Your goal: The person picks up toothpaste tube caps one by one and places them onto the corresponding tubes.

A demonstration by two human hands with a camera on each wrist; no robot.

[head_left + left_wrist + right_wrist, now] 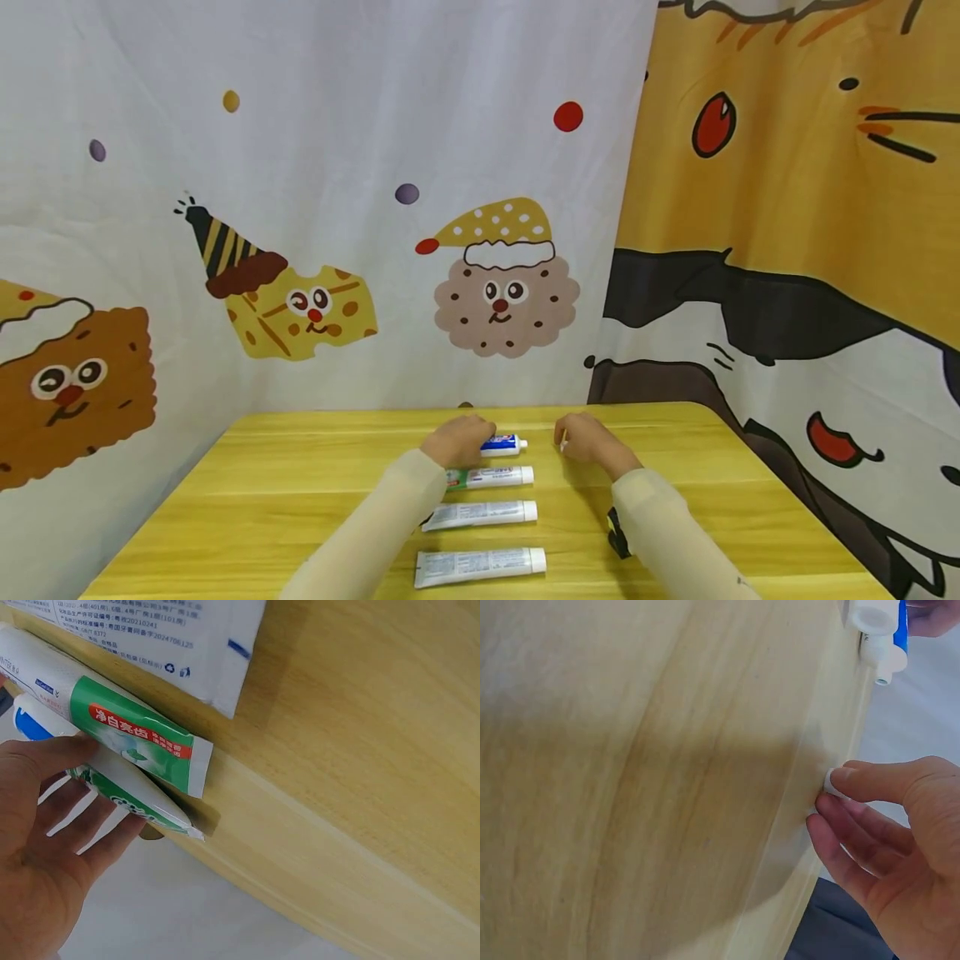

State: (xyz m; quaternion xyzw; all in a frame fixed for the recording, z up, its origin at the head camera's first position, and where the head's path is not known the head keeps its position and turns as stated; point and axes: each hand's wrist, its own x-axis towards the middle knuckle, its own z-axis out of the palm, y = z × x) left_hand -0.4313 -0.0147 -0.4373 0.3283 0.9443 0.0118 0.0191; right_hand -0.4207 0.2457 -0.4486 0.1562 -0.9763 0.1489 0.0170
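Note:
My left hand (460, 440) grips a toothpaste tube (501, 446) at the far end of the row, its bare nozzle (883, 678) pointing right. In the left wrist view the thumb and fingers (109, 840) wrap this tube, which shows a white and green side (139, 796). Across a gap to the right, my right hand (588, 437) pinches a small white cap (832, 783) between thumb and fingertips, low over the table. Just in front of the held tube lies a green and white toothpaste tube (491, 477) with its cap on.
Two more capped toothpaste tubes lie nearer me, a whitish one (480, 515) and another at the front (480, 567). The wooden table (300, 500) ends at a curtain (337, 167) printed with cartoon figures. Something black (618, 535) shows beside the right sleeve.

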